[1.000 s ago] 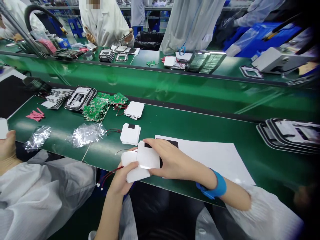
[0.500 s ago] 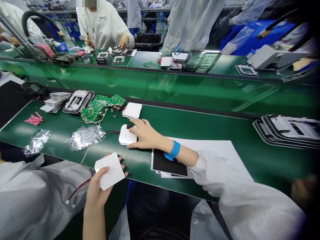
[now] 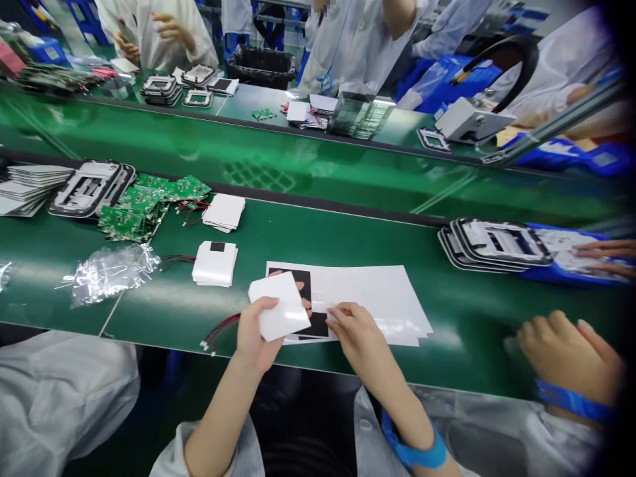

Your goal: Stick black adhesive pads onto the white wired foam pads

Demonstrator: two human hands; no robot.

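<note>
Near the surface's (image 3: 322, 232) front edge, work shifts to the white sheets (image 3: 370, 291): your right hand (image 3: 358, 334) has left the stacked packs (image 3: 213, 266), fingertips together, contents unclear; your left hand (image 3: 254, 336) clasps the white pack (image 3: 284, 308) above the sheets' left edge.

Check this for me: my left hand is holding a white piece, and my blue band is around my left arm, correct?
Not quite: your blue band is around your right arm, as the head view shows. Your left hand is holding a white piece.
</note>
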